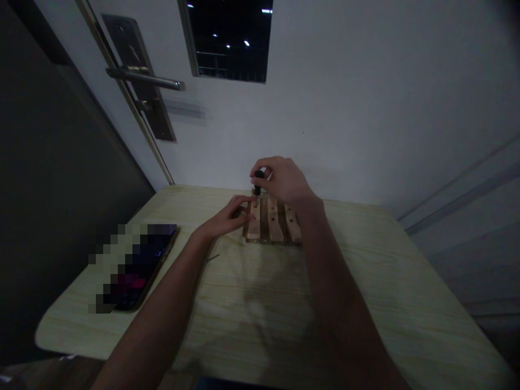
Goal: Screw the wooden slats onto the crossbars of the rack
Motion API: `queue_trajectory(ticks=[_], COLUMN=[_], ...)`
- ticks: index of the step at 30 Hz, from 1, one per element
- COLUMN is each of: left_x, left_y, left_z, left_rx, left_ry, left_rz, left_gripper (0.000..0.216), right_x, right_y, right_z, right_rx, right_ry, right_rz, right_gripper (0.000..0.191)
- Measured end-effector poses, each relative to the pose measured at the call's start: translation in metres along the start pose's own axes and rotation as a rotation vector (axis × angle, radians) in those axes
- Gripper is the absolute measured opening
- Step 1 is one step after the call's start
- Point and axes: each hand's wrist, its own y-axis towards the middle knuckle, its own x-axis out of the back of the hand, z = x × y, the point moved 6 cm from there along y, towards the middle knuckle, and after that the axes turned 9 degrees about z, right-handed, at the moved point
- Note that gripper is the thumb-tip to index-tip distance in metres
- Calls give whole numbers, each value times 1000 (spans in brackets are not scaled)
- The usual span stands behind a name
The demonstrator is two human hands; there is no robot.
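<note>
A small wooden slatted board [276,225] with holes lies on the pale wooden table [365,281] near the wall. My right hand [282,179] is closed in a pinch on the black handle of a small tool [258,181], which stands upright over the board's left slat. My left hand [229,216] rests against the board's left edge, fingers stretched out and pressing on the slat. Dim light hides the tool's tip.
A dark phone or tablet [136,271], partly pixelated, lies on the table's left side. A small thin metal object [212,258] lies near my left wrist. A door with a metal lever handle [146,78] stands at the left, a white wall behind.
</note>
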Motion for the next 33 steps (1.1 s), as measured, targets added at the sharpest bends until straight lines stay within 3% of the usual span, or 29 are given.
queue_trajectory(ticks=[6,12,17,21,25,29,33], left_x=[0,0,0,0,0,0,1], left_y=[1,2,2,1,2,1,1], left_z=[-5,-4,-2,-2,-4,-4,-2], left_rx=[-46,-103,-90,-95,-90,-70,-70], left_ry=[26,37,18,10,19,13,6], left_rz=[6,5,5,-17,-4,6,1], left_gripper=[38,33,32,29,28,30,31], right_x=[-2,-5,-6,-5,-3,-1,-1], right_y=[1,2,4,2,-3,-5,-2], right_z=[-5,-4,5,8,6,1,-3], right_rx=[-115,-122,-74,-12,34,22,-19], right_ry=[-50,-77,-49,27,60,70,58], right_rz=[-74,-121,-67,11,96,102,71], right_gripper=[22,26,14,14,33,37,27])
